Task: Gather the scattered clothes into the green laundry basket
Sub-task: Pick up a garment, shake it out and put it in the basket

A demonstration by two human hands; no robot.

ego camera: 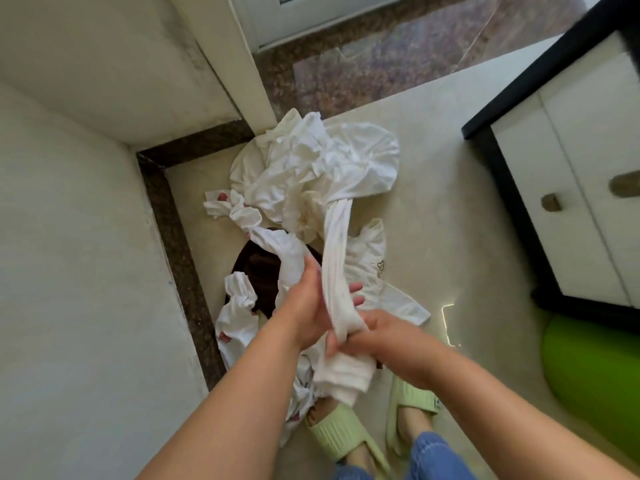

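Beside the green laundry basket (595, 379), contents unseen, both hands (304, 313) (377, 337) grip white clothes (337, 271).

Bare floor (433, 174) lies open between the clothes pile (311, 168) and the cabinet (568, 188), a passage toward the green basket (595, 379). The wall (69, 237) closes the left side, the doorframe (239, 64) the far corner.

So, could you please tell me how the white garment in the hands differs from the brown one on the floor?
The white garment is lifted and stretched taut from the pile; the brown garment lies flat, mostly covered. The right hand grips the white one with the left hand alongside; neither touches the brown one. Both remain outside the basket.
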